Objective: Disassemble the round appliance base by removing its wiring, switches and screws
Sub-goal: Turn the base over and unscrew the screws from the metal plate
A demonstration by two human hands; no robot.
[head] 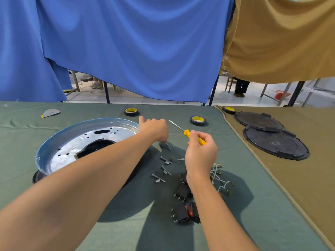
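The round metal appliance base [68, 142] lies on the green cloth at the left, its shiny inside up, with a dark opening in the middle. My left hand [154, 129] hovers just right of its rim, fingers pinched on a screw [168, 145] that touches the cloth. My right hand [199, 151] holds a yellow-handled screwdriver [192, 135], its blade pointing up and left. Below lie several loose screws [164, 171], black switches [183, 192] and white wires with terminals [218, 175].
Three rolls of black tape with yellow cores [131, 111] [198, 120] [228, 109] sit at the back. Two black round covers [272, 140] lie on the tan cloth to the right. A grey half-disc [50, 113] lies far left. Blue and tan curtains hang behind.
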